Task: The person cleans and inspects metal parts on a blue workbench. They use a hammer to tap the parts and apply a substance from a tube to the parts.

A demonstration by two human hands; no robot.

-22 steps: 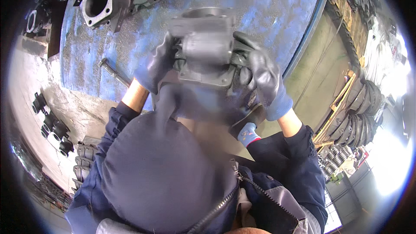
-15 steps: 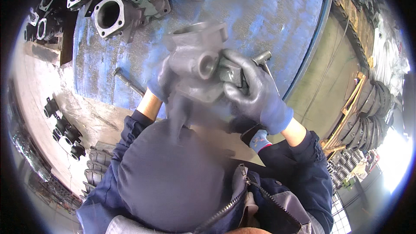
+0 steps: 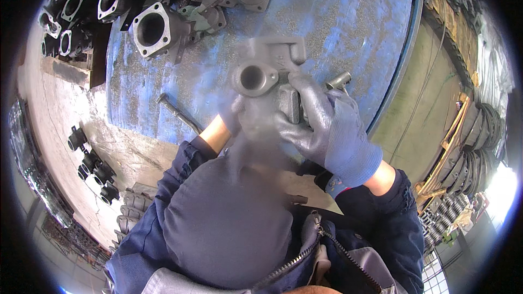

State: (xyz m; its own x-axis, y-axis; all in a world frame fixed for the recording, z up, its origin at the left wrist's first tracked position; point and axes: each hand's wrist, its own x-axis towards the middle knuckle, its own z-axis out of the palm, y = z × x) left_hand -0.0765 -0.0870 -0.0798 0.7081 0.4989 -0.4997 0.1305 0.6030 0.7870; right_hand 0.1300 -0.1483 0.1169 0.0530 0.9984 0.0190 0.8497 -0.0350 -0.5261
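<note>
A grey metal casting (image 3: pixel 253 80) is held up over the blue table, its round flanged port facing me. My right hand (image 3: pixel 321 125), in a blue glove with a dark coated palm, grips its right side, thumb and fingers around a blocky lug. At the left side, my left hand (image 3: pixel 235 115) supports the casting; its fingers are mostly hidden behind it. A metal rod tool (image 3: pixel 178 112) with a short head lies on the table near my left wrist. Beyond my right hand shows the cylindrical end of another metal tool (image 3: pixel 339 80). Blur covers the casting's lower part.
Similar castings with square flanges (image 3: pixel 151 31) crowd the far left of the blue table (image 3: pixel 354 27). Small dark parts (image 3: pixel 90 163) stand on the floor at left. Beyond the table's right edge are wooden pallets (image 3: pixel 444 141) and stacked dark rings (image 3: pixel 468 152).
Both hands have turned the casting, so its round port faces me more squarely and its upper opening has tipped out of sight. The whole view has shifted slightly.
</note>
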